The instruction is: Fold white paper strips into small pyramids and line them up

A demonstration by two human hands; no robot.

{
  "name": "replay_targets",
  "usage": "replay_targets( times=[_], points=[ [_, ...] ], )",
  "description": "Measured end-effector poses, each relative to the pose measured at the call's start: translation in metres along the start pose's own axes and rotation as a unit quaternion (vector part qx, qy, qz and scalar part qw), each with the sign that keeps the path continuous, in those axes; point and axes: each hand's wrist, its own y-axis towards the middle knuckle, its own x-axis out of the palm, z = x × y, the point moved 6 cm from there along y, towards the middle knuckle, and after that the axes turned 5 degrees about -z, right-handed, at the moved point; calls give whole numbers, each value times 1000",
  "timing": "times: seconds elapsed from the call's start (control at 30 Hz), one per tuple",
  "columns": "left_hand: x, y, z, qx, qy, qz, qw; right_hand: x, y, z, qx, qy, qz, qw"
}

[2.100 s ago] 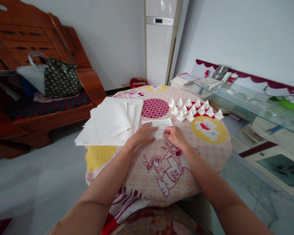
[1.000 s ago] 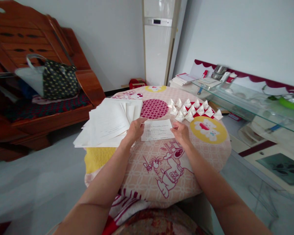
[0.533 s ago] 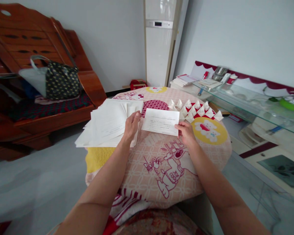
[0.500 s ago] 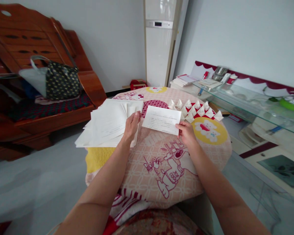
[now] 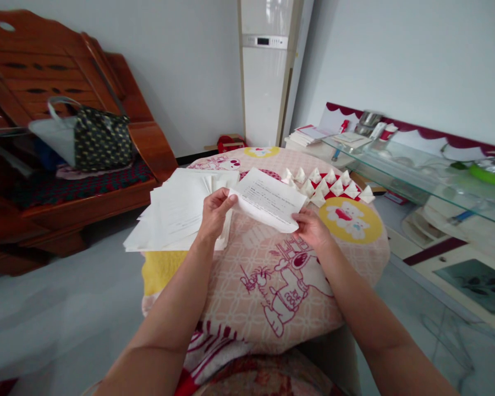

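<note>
Printed sheet (image 5: 270, 199) is held off the bench (image 5: 369, 258) by both hands, over the far half, between the paper stack (image 5: 175, 212) and the folded paper pieces (image 5: 332, 184).

- Left edge is pinched by the left hand (image 5: 214, 212), thumb on top. The fingers behind the sheet are hidden.
- Near right corner is gripped by the right hand (image 5: 313, 230), closed on it. Which fingers do the clamping can't be made out.
- Sheet is bowed and tilted, its far edge raised. Lines of print are seen on the top face, too small to read. Underside is not seen.
- Bench top is fully covered by a cartoon-print cloth (image 5: 280, 286), so its surface and legs are hidden. The near drape is cut off at the bottom edge, as are both forearms.
- Stack is fanned and overhangs the bench's left rim. Sheet count can't be resolved. The left wrist lies over its right edge, but contact can't be told.
- Folded pieces are set in rows, the leftmost partly hidden behind the sheet.
- Handbag (image 5: 101, 137) is seen on the wooden sofa (image 5: 119, 190), which is cut off at left.
- Items on the glass shelf (image 5: 416, 165) are blurred.
- Top of the air conditioner (image 5: 264, 77) is cropped.
</note>
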Motion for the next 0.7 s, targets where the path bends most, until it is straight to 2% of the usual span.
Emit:
replay_targets(
  times=[0.07, 0.13, 0.23, 0.37, 0.47, 0.57, 0.7],
  points=[
    [-5, 1, 3, -14, -33, 11, 999, 7, -3, 2, 27, -20, -69, 997],
    [-7, 0, 5, -40, -58, 10, 997, 11, -6, 3, 41, -41, -96, 994],
    [1, -6, 1, -111, -65, -26, 991, 11, -6, 1, 32, -74, -45, 996],
    [28, -19, -6, -192, -91, -111, 971, 18, -4, -6, -4, -123, 15, 992],
    [51, -28, -9, -215, -120, -165, 955, 26, 0, -11, -47, -146, 13, 988],
    [71, -36, -11, -249, -137, -234, 930, 32, 4, -10, -61, -166, -9, 984],
    [79, -38, -13, -269, -149, -273, 911, 34, 0, -16, -83, -191, -3, 978]
  ],
)
